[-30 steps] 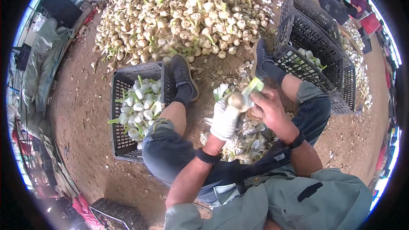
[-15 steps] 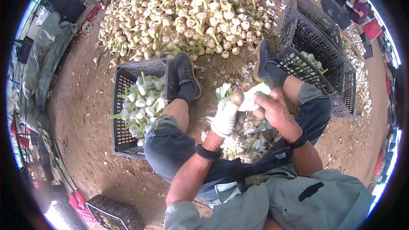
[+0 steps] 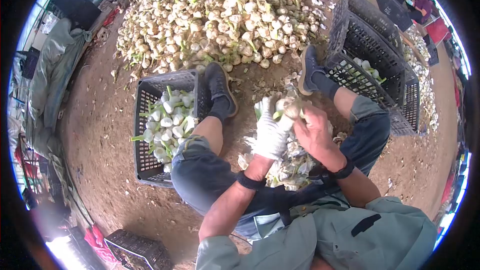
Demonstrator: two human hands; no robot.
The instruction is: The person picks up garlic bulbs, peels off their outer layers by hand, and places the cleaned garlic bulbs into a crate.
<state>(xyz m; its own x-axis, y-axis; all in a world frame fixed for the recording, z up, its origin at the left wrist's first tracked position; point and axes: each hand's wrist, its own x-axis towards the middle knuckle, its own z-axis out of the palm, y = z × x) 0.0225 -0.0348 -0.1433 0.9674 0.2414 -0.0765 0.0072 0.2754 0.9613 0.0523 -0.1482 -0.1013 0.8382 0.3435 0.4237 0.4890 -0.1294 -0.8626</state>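
Garlic bulb [image 3: 290, 108] | your gloved left hand [image 3: 272, 134] curled fingers round it, likely for steadiness | your bare right hand [image 3: 317, 134] pinched its side | husks [image 3: 291, 171] lay below

Left hand [image 3: 273, 132] shifted right, garlic [image 3: 290, 109] turned

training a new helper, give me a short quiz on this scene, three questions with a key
1. Which thing is between the left hand and the right hand? a) a knife b) a garlic bulb c) a bottle
2. True or false: the right hand is gloved.
3. Fill in: the crate beside the left shoe holds ____.

Key: 1 b; 2 false; 3 garlic.
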